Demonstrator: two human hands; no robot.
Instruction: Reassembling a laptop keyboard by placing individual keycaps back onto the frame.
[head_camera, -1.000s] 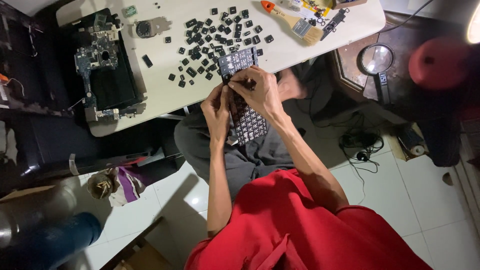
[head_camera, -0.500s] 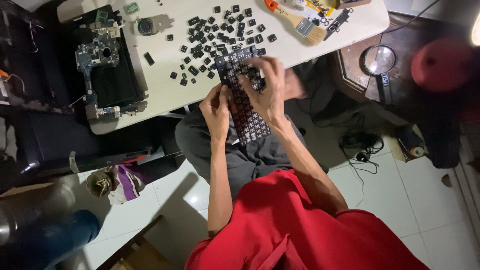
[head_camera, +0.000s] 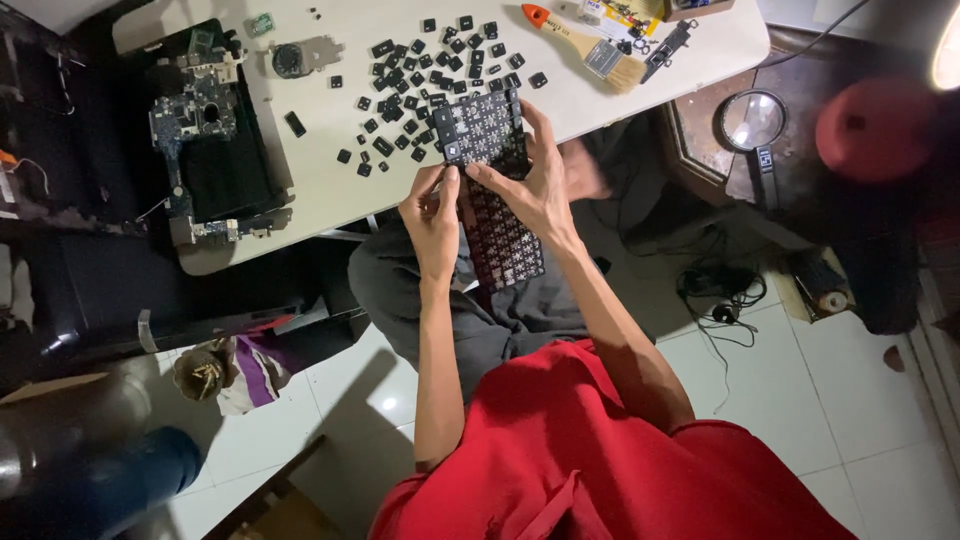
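At the near edge of the white table (head_camera: 330, 190), head view, one item in hand: a laptop keyboard (head_camera: 490, 190), dark, long and narrow, held lengthwise away from the body, far end resting on the table edge, near end over the lap. That prop appears to steady it for fingertip work.

Left hand (head_camera: 432, 215): curled against the keyboard's left side, thumb and forefinger pinched close at a spot near its upper half; whether a key sits between them cannot be told.

Right hand (head_camera: 535, 185): spread wide over the keyboard's right side, gripping and bracing it.

Keyboard condition: most keycaps absent, bare rows of small pale mounts showing; a few caps remain at the far end.

Adjacent: loose black keycaps (head_camera: 420, 85) scattered on the table just beyond; a paintbrush (head_camera: 590, 45) farther right; an opened laptop chassis (head_camera: 210, 150) at left.
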